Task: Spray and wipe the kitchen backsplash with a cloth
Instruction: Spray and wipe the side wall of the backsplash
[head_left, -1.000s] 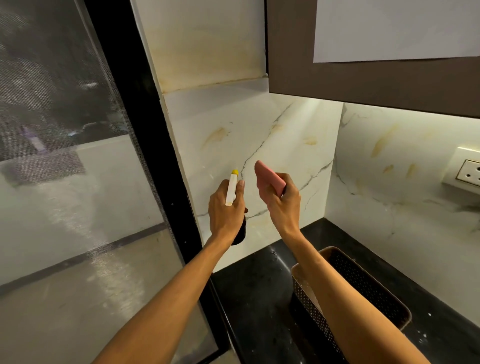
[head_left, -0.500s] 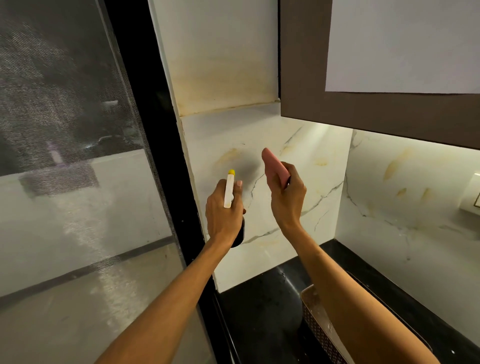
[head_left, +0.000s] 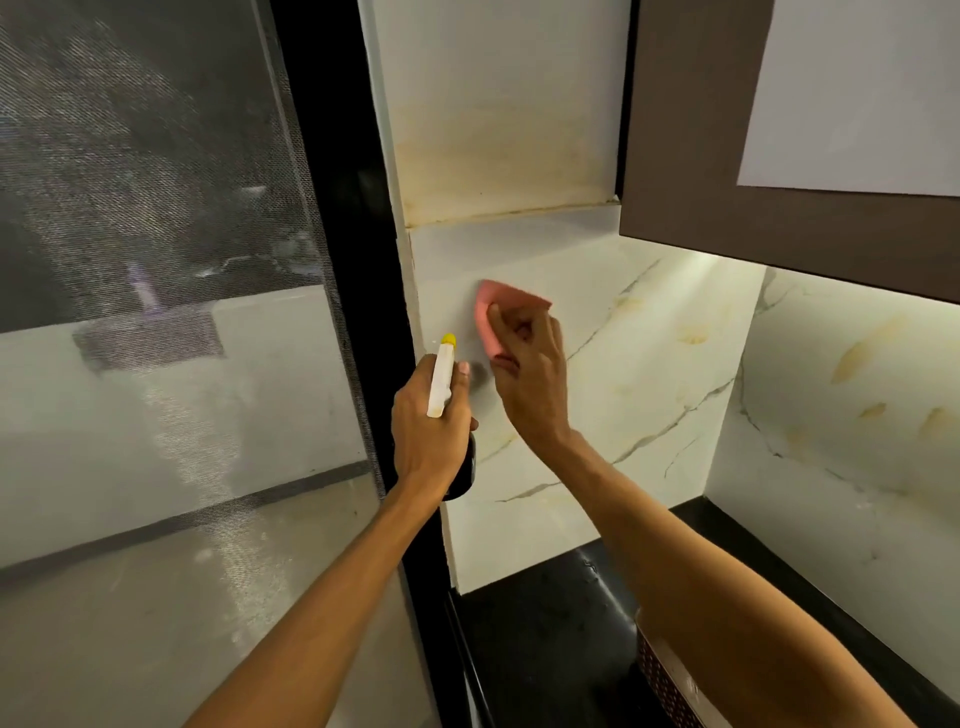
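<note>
Head view, left to right as I see it. Mesh window screen (head_left: 156, 260) fills the left, with a black frame (head_left: 337, 208) beside it. Left hand (head_left: 428, 431) grips the spray bottle (head_left: 440, 379), fingers (head_left: 464, 368) wrapped tight round the neck. The white head with its yellow tip points up along the wall, and the dark body pokes out under the palm. Just right of it, the right hand (head_left: 530, 374) holds the pink cloth (head_left: 498, 301), fingers curled onto it, pressing it against the marble backsplash (head_left: 649, 364) near the panel's left edge, slightly above the nozzle. I log a brown cabinet (head_left: 727, 156) top right. Black bench (head_left: 545, 623) below, patterned basket (head_left: 660, 670) at lower right, partly hidden by the forearm.
</note>
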